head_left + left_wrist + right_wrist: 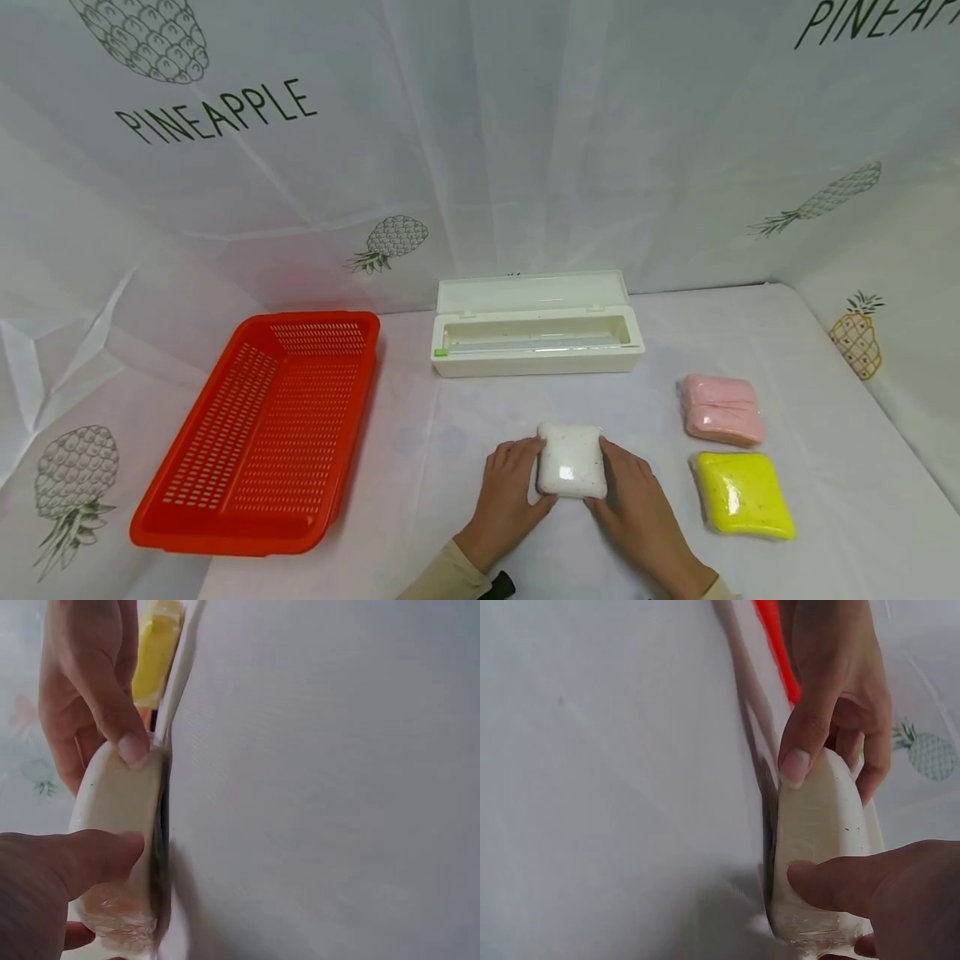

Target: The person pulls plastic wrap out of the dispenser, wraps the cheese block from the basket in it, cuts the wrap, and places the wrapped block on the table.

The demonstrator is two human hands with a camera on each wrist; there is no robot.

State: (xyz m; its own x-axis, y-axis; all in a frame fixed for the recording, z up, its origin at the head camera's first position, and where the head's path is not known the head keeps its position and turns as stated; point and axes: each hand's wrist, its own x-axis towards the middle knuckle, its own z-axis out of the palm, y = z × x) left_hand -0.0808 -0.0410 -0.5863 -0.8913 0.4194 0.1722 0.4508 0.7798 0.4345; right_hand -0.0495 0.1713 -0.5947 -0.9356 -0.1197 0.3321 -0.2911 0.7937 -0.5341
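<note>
A white, square, soft-looking block in clear plastic wrap (572,461) lies on the table in front of the person, between both hands. My left hand (508,493) grips its left side, the thumb at the near edge and the fingers along the side. From the right, my right hand (639,510) holds the opposite side in the same way. In the left wrist view, both thumbs press the near face of the white block (120,787). The right wrist view shows the block (817,817) with its underside at or close to the cloth.
A red perforated basket (345,467) stands at the left. Behind the hands is a long white box (536,364) with its lid raised. At the right lie a wrapped pink block (722,408) and a wrapped yellow block (744,495). Pineapple-print cloth (525,150) hangs behind the table.
</note>
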